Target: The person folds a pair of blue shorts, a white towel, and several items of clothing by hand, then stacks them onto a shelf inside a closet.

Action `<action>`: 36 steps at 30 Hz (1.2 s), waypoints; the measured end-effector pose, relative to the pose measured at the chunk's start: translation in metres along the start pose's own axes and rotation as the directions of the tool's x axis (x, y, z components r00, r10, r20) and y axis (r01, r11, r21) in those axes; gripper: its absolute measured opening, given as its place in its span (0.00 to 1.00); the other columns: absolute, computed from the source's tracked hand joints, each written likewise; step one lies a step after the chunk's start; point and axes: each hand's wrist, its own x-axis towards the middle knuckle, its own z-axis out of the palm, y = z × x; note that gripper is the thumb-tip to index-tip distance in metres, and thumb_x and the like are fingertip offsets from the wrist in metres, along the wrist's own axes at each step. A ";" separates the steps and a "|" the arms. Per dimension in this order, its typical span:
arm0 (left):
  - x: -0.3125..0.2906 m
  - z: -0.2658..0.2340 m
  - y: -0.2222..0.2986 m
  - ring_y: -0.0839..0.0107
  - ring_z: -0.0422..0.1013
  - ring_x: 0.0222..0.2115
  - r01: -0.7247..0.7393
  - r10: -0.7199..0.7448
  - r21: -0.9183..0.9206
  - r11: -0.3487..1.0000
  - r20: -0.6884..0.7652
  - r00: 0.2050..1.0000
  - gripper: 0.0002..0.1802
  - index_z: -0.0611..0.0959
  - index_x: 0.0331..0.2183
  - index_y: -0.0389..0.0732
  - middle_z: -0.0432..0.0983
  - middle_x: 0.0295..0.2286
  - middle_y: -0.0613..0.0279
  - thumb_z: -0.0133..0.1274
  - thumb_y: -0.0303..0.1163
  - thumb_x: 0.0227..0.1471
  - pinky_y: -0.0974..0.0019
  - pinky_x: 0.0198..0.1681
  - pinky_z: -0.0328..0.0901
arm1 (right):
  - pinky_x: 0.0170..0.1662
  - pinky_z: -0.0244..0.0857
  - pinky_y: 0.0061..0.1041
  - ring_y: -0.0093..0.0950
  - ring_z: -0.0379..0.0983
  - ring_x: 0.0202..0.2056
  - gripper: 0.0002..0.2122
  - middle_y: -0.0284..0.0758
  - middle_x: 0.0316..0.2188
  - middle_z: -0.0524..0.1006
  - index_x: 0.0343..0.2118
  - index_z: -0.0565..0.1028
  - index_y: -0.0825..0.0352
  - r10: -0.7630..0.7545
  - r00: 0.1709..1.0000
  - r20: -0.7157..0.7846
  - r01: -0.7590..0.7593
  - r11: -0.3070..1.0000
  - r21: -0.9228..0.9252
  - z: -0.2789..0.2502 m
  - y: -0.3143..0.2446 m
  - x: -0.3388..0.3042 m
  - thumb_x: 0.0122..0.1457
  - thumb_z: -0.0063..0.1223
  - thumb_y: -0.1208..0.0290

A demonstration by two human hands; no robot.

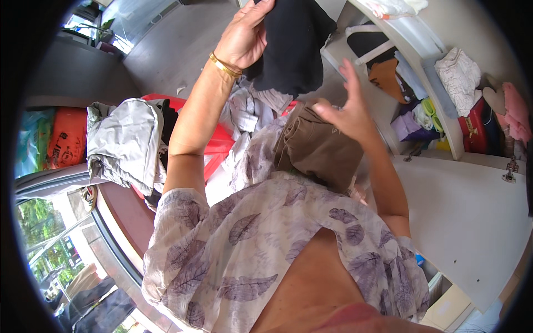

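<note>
A black garment [294,53] hangs down from my raised left hand [244,39], whose fingers are closed on its upper edge. Its kind cannot be told from this fold. My right hand [350,108] is held to the right of the garment, fingers apart, with nothing in it. Just below that hand, a brown folded garment [322,147] rests against my front at lap height. Beyond it lies a loose heap of light grey and white clothes [244,108], partly on a red plastic bag [219,147].
A light grey garment [125,147] lies on the ledge at left, beside an orange-red bag [66,136]. At right, open cabinet shelves [444,105] hold folded clothes and a red box [474,130]. A white cabinet door [461,211] stands swung open near my right elbow.
</note>
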 end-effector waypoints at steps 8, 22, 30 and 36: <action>0.005 0.012 -0.001 0.71 0.74 0.20 0.280 -0.270 0.003 0.960 -0.252 0.929 0.11 0.72 0.34 0.29 0.75 0.27 0.50 0.39 0.28 0.57 0.78 0.20 0.72 | 0.54 0.54 0.36 0.40 0.58 0.53 0.44 0.50 0.52 0.59 0.56 0.51 0.71 -0.184 0.948 -0.260 0.191 0.982 0.002 0.027 -0.040 0.042 0.37 0.67 0.68; -0.021 -0.021 0.009 0.65 0.72 0.41 0.294 -0.190 0.384 0.875 -0.286 0.939 0.19 0.70 0.45 0.28 0.71 0.43 0.53 0.42 0.30 0.54 0.68 0.39 0.70 | 0.52 0.61 0.32 0.31 0.68 0.47 0.15 0.37 0.45 0.73 0.46 0.69 0.69 0.352 0.913 0.204 -0.317 0.298 0.900 -0.037 -0.012 0.099 0.59 0.42 0.69; -0.029 -0.035 0.006 0.72 0.72 0.40 0.139 -0.100 0.656 0.742 -0.097 0.990 0.18 0.74 0.45 0.35 0.72 0.42 0.59 0.47 0.33 0.53 0.71 0.38 0.68 | 0.50 0.63 0.30 0.30 0.70 0.46 0.14 0.37 0.44 0.73 0.46 0.69 0.69 0.241 0.922 0.304 -0.378 0.378 0.845 -0.051 -0.018 0.134 0.59 0.42 0.69; -0.031 -0.034 -0.026 0.69 0.71 0.40 -0.200 0.258 0.940 0.277 0.128 0.958 0.33 0.73 0.45 0.31 0.73 0.41 0.52 0.62 0.41 0.40 0.68 0.39 0.67 | 0.45 0.67 0.35 0.33 0.72 0.40 0.12 0.39 0.38 0.74 0.42 0.68 0.70 0.382 0.888 0.256 -0.421 0.453 0.786 -0.049 -0.021 0.157 0.59 0.44 0.69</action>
